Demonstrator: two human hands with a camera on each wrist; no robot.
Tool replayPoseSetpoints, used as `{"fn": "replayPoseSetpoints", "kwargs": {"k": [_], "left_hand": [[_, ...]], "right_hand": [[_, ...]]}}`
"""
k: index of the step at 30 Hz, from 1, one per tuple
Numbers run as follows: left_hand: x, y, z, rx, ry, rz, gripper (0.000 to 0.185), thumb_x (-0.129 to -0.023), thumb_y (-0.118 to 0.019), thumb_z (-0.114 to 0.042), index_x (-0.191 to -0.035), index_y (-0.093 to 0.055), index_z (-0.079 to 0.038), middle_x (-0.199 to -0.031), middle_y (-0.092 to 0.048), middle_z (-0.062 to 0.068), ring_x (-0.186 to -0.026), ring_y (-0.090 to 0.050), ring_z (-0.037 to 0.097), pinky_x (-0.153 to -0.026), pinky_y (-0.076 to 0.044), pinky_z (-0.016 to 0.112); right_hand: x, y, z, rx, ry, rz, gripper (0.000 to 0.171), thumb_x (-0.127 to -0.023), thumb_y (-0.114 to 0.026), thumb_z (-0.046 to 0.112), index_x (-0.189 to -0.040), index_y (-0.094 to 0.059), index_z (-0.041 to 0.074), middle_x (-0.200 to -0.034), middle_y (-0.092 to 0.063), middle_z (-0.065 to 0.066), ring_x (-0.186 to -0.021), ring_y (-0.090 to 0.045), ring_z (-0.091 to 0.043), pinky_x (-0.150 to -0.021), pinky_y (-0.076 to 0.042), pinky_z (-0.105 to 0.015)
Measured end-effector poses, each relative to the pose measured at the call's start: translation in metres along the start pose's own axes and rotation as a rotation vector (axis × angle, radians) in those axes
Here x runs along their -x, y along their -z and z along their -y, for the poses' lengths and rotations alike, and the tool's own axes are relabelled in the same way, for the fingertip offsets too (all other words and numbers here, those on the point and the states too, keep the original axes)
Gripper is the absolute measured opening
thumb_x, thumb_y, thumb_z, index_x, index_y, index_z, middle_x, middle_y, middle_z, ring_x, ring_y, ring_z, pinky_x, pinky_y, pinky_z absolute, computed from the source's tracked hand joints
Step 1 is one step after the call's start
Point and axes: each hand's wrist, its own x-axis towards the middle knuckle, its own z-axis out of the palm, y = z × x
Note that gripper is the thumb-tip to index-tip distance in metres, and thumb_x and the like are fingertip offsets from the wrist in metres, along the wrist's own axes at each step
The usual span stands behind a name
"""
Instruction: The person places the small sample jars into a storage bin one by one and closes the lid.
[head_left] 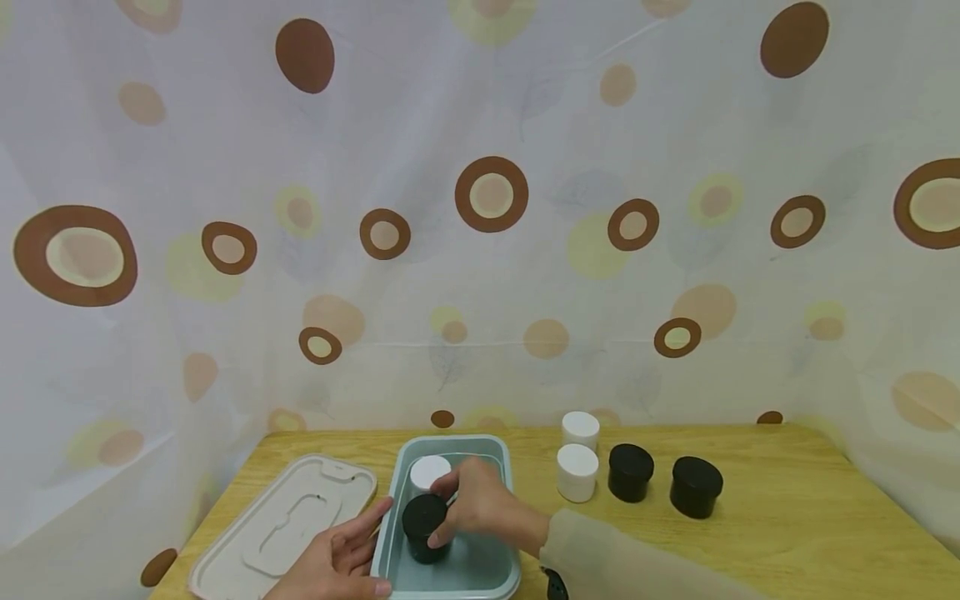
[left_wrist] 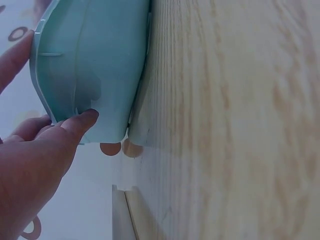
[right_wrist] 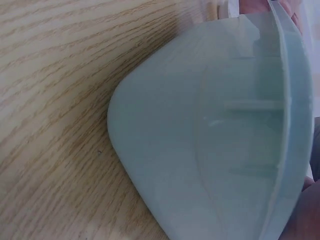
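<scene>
right hand curls its fingers round the black jar inside the teal container, white jar at twelve o'clock; left hand, fingers straight, touches the container's nine o'clock wall.

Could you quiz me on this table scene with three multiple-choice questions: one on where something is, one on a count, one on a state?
1. Where is the black jar that the right hand holds?
A. on the lid
B. inside the teal box
C. on the table's far edge

2. How many jars stand on the table outside the box?
A. two
B. four
C. six

3. What state is the box in?
A. open, lid lying beside it
B. closed
C. upside down

Answers: 1 B, the fingers curl round it within the box walls. 2 B, two white and two black. 3 A, the left hand rests at its rim, lid off.
</scene>
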Motion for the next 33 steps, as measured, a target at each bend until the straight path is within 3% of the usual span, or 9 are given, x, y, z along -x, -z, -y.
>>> {"fn": "replayPoseSetpoints", "kwargs": {"k": [8,14,18,24,33], "left_hand": [[-0.002,-0.001,0.000,-0.016,0.020,-0.025,0.096,-0.100,-0.070,-0.003,-0.165,-0.001,0.003,-0.170,-0.002,0.025,-0.154,-0.021,0.039,-0.113,-0.043,0.039],[-0.002,-0.001,-0.001,-0.034,0.045,-0.053,0.095,-0.101,-0.069,-0.004,-0.166,-0.001,0.002,-0.171,-0.001,0.023,-0.155,-0.017,0.041,-0.113,-0.043,0.038],[-0.003,-0.003,-0.002,-0.035,0.063,-0.081,0.095,-0.100,-0.070,-0.005,-0.166,-0.002,0.002,-0.171,-0.002,0.024,-0.155,-0.018,0.042,-0.113,-0.043,0.040],[-0.003,-0.005,-0.005,-0.043,0.090,-0.123,0.096,-0.099,-0.072,-0.005,-0.167,-0.005,0.001,-0.171,-0.005,0.024,-0.155,-0.019,0.043,-0.111,-0.045,0.040],[-0.001,-0.002,-0.001,-0.005,0.066,-0.079,0.094,-0.101,-0.069,-0.004,-0.166,-0.001,0.000,-0.171,-0.001,0.023,-0.154,-0.021,0.041,-0.112,-0.044,0.042]], "right_hand": [[-0.001,0.003,-0.002,0.063,0.007,-0.014,0.049,-0.058,-0.101,-0.001,-0.103,-0.081,0.000,-0.085,-0.074,-0.003,-0.079,-0.064,-0.012,-0.078,-0.057,-0.032],[0.005,0.021,0.007,0.088,0.058,0.006,0.046,-0.062,-0.098,-0.001,-0.105,-0.081,0.000,-0.085,-0.072,-0.003,-0.076,-0.064,-0.013,-0.070,-0.057,-0.030],[0.015,0.045,0.013,0.084,0.143,0.017,0.037,-0.067,-0.094,-0.003,-0.101,-0.081,-0.001,-0.083,-0.071,-0.001,-0.074,-0.066,-0.017,-0.066,-0.057,-0.028],[0.047,0.089,0.012,0.136,0.150,0.085,0.026,-0.079,-0.090,0.005,-0.104,-0.081,0.007,-0.090,-0.070,0.005,-0.073,-0.064,-0.015,-0.066,-0.056,-0.029],[0.092,0.155,-0.038,0.161,0.140,-0.014,0.027,-0.087,-0.087,0.015,-0.111,-0.079,0.004,-0.094,-0.072,0.005,-0.076,-0.065,-0.012,-0.063,-0.054,-0.029]]}}
